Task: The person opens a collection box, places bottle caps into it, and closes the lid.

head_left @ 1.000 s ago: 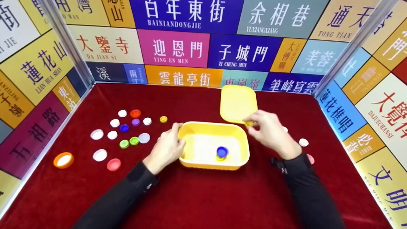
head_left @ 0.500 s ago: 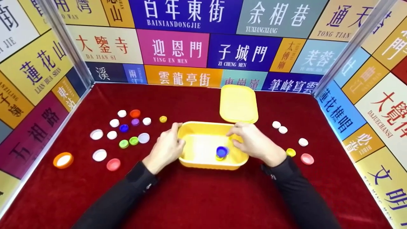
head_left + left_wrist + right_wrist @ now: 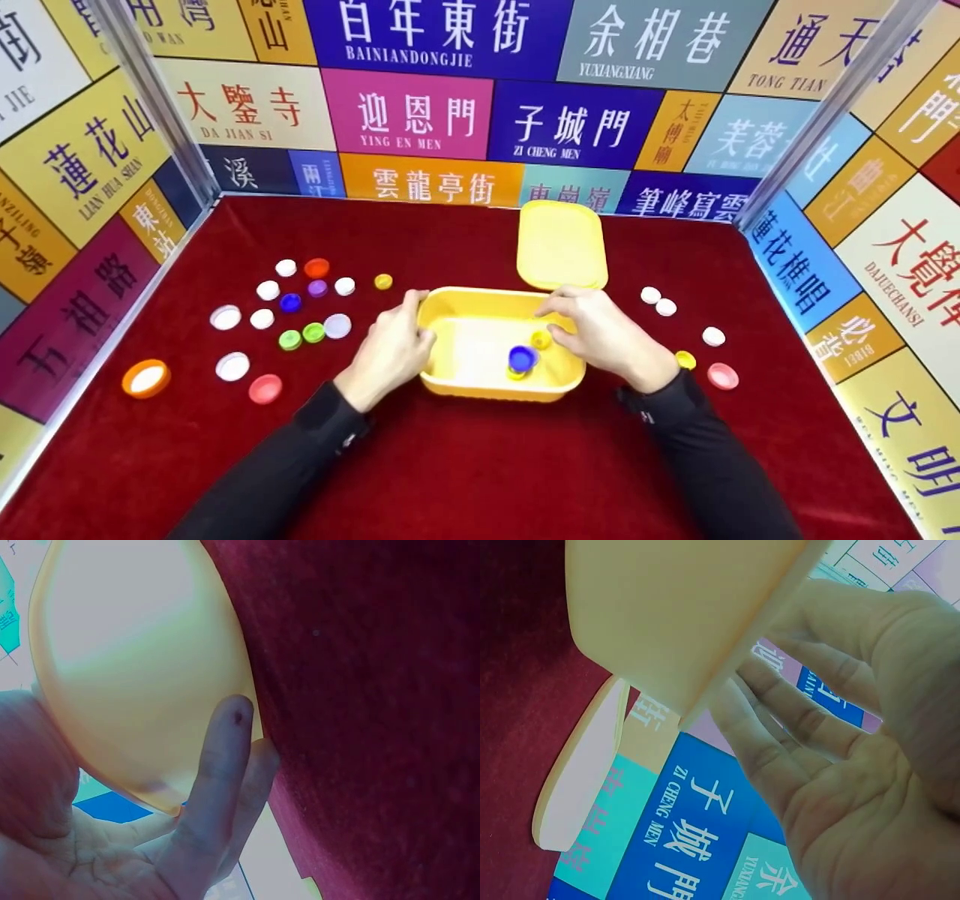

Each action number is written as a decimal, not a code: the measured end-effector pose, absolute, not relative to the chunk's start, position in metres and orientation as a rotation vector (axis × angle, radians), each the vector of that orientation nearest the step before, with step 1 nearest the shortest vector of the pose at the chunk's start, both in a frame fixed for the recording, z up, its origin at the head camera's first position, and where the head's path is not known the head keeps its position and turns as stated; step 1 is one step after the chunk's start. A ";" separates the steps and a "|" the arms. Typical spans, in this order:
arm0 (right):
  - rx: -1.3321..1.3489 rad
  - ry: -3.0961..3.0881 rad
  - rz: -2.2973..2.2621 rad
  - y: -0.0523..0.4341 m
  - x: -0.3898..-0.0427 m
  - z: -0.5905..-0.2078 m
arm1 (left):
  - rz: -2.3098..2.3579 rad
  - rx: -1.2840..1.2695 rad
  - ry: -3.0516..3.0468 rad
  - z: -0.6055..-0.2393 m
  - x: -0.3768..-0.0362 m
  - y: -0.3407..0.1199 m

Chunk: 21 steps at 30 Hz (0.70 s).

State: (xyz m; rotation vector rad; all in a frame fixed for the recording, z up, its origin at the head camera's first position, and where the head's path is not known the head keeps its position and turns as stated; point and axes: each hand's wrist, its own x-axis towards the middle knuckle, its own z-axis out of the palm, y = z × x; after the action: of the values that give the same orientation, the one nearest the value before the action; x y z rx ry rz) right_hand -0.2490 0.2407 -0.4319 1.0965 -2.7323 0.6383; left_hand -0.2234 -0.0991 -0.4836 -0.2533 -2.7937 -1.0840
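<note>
A yellow rectangular box (image 3: 502, 391) stands in the middle of the table. My left hand (image 3: 390, 351) grips its left end, and in the left wrist view the fingers (image 3: 217, 772) lie along the outer wall. Inside the box, a blue cap (image 3: 523, 358) sits partly over a yellow cap (image 3: 517, 373). Another yellow cap (image 3: 541, 340) lies just behind them. My right hand (image 3: 596, 330) is over the box's right end, its fingers loosely bent above that cap and apart from it. In the right wrist view the fingers (image 3: 780, 757) hold nothing.
A yellow lid (image 3: 562, 244) lies behind the box. Several loose caps are spread at the left, among them an orange ring-like cap (image 3: 146, 379) and a red cap (image 3: 316, 268). At the right are white caps (image 3: 713, 336), a pink cap (image 3: 723, 376) and a yellow cap (image 3: 685, 360).
My right hand has come left from beside the lid to over the box, and has let go of a yellow cap, which now lies inside. The left hand has stayed on the box.
</note>
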 end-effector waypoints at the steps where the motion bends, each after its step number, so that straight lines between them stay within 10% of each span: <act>1: 1.095 -2.724 0.641 0.242 -0.249 -0.432 | -1.085 -0.255 -2.795 -0.484 -0.223 -0.099; 21: 0.867 -2.603 0.749 0.274 -0.272 -0.429 | -1.080 -0.249 -2.777 -0.484 -0.223 -0.099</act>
State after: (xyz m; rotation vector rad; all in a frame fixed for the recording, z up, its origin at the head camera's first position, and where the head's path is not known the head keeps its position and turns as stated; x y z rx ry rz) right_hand -0.2715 0.2735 -0.4290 0.8667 -2.6026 0.7488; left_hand -0.2228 -0.0991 -0.4842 -0.2490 -2.7772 -1.0800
